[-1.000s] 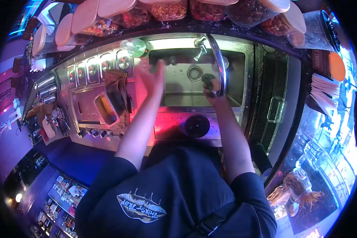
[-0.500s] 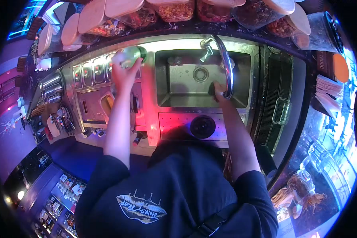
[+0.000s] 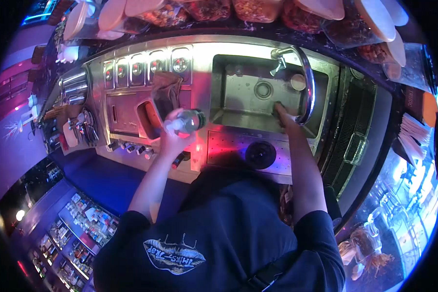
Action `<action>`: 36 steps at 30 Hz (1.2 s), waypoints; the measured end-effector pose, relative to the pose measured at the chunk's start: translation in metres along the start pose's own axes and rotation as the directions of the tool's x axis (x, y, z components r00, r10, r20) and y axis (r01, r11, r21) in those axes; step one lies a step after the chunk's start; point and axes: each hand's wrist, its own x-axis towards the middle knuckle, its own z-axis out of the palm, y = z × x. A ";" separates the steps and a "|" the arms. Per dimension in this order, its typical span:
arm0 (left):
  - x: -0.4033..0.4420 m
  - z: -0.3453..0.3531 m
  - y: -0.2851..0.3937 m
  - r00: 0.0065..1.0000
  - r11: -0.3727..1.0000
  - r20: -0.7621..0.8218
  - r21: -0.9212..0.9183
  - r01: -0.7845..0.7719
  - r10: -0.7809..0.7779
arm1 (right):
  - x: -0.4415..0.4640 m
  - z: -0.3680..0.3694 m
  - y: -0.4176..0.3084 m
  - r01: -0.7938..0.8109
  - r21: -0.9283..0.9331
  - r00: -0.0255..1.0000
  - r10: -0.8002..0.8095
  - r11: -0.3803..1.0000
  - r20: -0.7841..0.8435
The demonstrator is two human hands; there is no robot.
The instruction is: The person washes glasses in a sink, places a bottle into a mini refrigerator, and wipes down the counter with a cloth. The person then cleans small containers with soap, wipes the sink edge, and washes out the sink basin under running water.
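The left hand [image 3: 169,140] holds a clear vessel [image 3: 190,121] over the counter, between the rectangular tray [image 3: 143,121] and the near left corner of the sink [image 3: 242,100]. The vessel lies on its side in the grip, its broad, rounded end turned toward the sink and its narrower end back among the fingers. Its wall is see-through, with a dark green band near the broad end, a pinkish glow across the middle and a pale, whitish patch close to the hand; whether it is glass or plastic cannot be told. The left fingers curl around the narrower part, though blur hides exactly how they meet. The right hand [image 3: 286,118] reaches down into the sink, below the curved faucet [image 3: 309,85], its fingers lying close together and pointing toward the drain [image 3: 264,90]. Something dark shows at their tips, too small and shadowed to make out, and whether they pinch it cannot be told. A brown cloth [image 3: 167,90] lies crumpled beside the tray, and a black round piece [image 3: 261,155] sits on the perforated plate [image 3: 223,151] before the sink.
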 end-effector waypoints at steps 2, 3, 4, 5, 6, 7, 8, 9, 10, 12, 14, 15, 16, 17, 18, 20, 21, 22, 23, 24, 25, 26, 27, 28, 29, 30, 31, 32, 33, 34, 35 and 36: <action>-0.021 -0.001 -0.015 0.997 0.988 0.022 0.132 -0.075 0.072 | 0.004 0.005 -0.008 -0.043 -0.012 0.998 0.044 0.999 0.034; -0.031 0.000 -0.021 0.994 0.976 0.056 0.189 -0.108 0.099 | -0.001 0.002 -0.010 -0.063 -0.017 0.997 0.064 0.998 0.050; -0.041 0.000 -0.028 0.988 0.960 0.093 0.244 -0.141 0.122 | -0.003 0.007 -0.015 -0.084 -0.023 0.994 0.086 0.996 0.067; -0.047 -0.003 -0.027 0.986 0.951 0.122 0.274 -0.140 0.110 | -0.008 0.008 -0.024 -0.079 -0.025 0.994 0.080 0.997 0.076; -0.051 -0.005 -0.026 0.983 0.942 0.153 0.303 -0.142 0.099 | -0.013 0.008 -0.033 -0.118 -0.028 0.990 0.119 0.993 0.072; -0.052 -0.008 -0.028 0.984 0.942 0.147 0.305 -0.139 0.098 | -0.021 0.007 -0.045 -0.157 -0.030 0.985 0.158 0.987 0.065; -0.050 -0.010 -0.030 0.981 0.920 0.101 0.343 -0.191 0.166 | -0.027 0.006 -0.055 -0.196 -0.032 0.979 0.198 0.980 0.056; -0.049 -0.012 -0.032 0.970 0.893 0.057 0.382 -0.239 0.235 | -0.030 0.005 -0.060 -0.235 -0.035 0.971 0.236 0.971 0.045; -0.048 -0.014 -0.033 0.970 0.894 0.053 0.380 -0.238 0.236 | -0.030 0.005 -0.059 -0.232 -0.039 0.971 0.233 0.972 0.044; -0.048 -0.018 -0.035 0.987 0.953 -0.057 0.275 -0.130 0.151 | -0.027 0.011 -0.047 0.146 -0.188 0.989 -0.142 0.971 0.033; -0.047 -0.022 -0.037 0.987 0.987 -0.154 0.156 -0.029 0.053 | -0.022 0.022 -0.032 0.491 -0.324 0.866 -0.494 0.809 0.079; -0.046 -0.022 -0.038 0.986 0.988 -0.156 0.154 -0.029 0.053 | -0.013 0.030 -0.016 0.493 -0.325 0.864 -0.497 0.807 0.080; -0.045 -0.021 -0.041 0.985 0.979 -0.153 0.200 -0.045 0.076 | 0.004 0.039 0.007 0.483 -0.266 0.865 -0.502 0.834 -0.002; -0.045 -0.019 -0.043 0.984 0.968 -0.147 0.244 -0.060 0.098 | 0.021 0.047 0.028 0.475 -0.204 0.863 -0.498 0.856 -0.082; -0.044 -0.018 -0.045 0.983 0.955 -0.141 0.288 -0.074 0.119 | 0.037 0.054 0.049 0.469 -0.139 0.858 -0.487 0.872 -0.161; -0.044 -0.020 -0.047 0.981 0.937 -0.139 0.339 -0.081 0.135 | 0.040 0.066 0.053 0.467 -0.067 0.852 -0.470 0.881 -0.230; -0.042 -0.021 -0.047 0.981 0.940 -0.127 0.326 -0.101 0.149 | 0.042 0.067 0.047 0.440 -0.034 0.875 -0.437 0.897 -0.210; -0.040 -0.020 -0.046 0.980 0.943 -0.114 0.310 -0.123 0.166 | 0.043 0.060 0.044 0.411 -0.002 0.895 -0.404 0.912 -0.190; -0.037 -0.018 -0.045 0.978 0.945 -0.100 0.292 -0.145 0.181 | 0.036 0.050 0.048 0.379 0.026 0.913 -0.370 0.925 -0.171; -0.035 -0.016 -0.045 0.977 0.948 -0.087 0.270 -0.167 0.197 | 0.033 0.043 0.048 0.347 0.051 0.930 -0.336 0.937 -0.151; -0.033 -0.014 -0.045 0.977 0.949 -0.088 0.266 -0.167 0.196 | 0.028 0.038 0.046 0.313 0.074 0.944 -0.302 0.947 -0.131; -0.032 -0.012 -0.046 0.982 0.955 -0.065 0.253 -0.158 0.180 | 0.018 0.029 0.048 0.278 0.096 0.957 -0.267 0.956 -0.111; -0.030 -0.010 -0.046 0.986 0.959 -0.041 0.240 -0.150 0.164 | 0.016 0.027 0.044 0.242 0.118 0.968 -0.232 0.963 -0.090; -0.027 -0.009 -0.046 0.988 0.963 -0.016 0.228 -0.143 0.151 | 0.014 0.021 0.039 0.207 0.141 0.978 -0.198 0.968 -0.069; -0.025 -0.009 -0.046 0.990 0.967 0.010 0.216 -0.138 0.139 | 0.009 0.013 0.037 0.170 0.163 0.985 -0.164 0.972 -0.050; -0.025 -0.010 -0.046 0.990 0.967 0.013 0.213 -0.140 0.141 | 0.006 0.013 0.032 0.131 0.185 0.991 -0.128 0.974 -0.030; -0.028 -0.011 -0.047 0.991 0.962 0.058 0.238 -0.133 0.122 | 0.004 0.010 0.026 0.091 0.206 0.996 -0.091 0.974 -0.009; -0.032 -0.014 -0.048 0.989 0.956 0.104 0.263 -0.126 0.102 | 0.004 0.009 0.019 0.050 0.226 0.998 -0.054 0.973 0.013; -0.036 -0.015 -0.048 0.985 0.950 0.150 0.289 -0.122 0.081 | 0.003 0.015 0.012 0.008 0.246 0.999 -0.016 0.969 0.034; -0.040 -0.015 -0.049 0.979 0.942 0.195 0.314 -0.118 0.058 | -0.001 0.013 0.008 -0.035 0.264 0.998 0.021 0.964 0.056; -0.041 -0.013 -0.048 0.978 0.943 0.200 0.310 -0.120 0.058 | 0.001 0.019 0.012 0.189 0.136 0.982 -0.191 0.973 0.003; -0.043 -0.013 -0.047 0.980 0.942 0.180 0.304 -0.141 0.089 | 0.002 0.028 0.015 0.399 -0.005 0.917 -0.399 0.917 -0.019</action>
